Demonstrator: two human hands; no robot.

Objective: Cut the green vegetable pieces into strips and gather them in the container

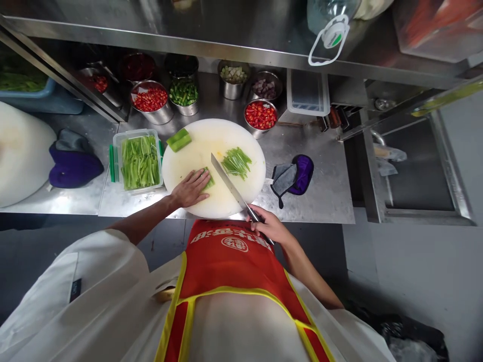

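My left hand point(193, 188) lies flat on the round white cutting board point(199, 130), fingers stretched over a green vegetable piece point(208, 179) that is partly hidden under them. My right hand point(267, 224) is wrapped round the handle of a kitchen knife point(228, 182). Its blade slants up and left across the board, between my left hand and a small pile of thin green strips point(236, 163). A larger green vegetable slab point(179, 140) rests at the board's upper left edge. The exact kind of vegetable is unclear.
A plastic box of green strips point(140, 162) stands left of the board. Behind are metal pots of chopped red chilies point(150, 99), green pieces point(183, 93) and red pieces point(260, 115). A purple-grey mitt point(292, 175) lies right. A steel shelf point(226, 48) overhangs the back.
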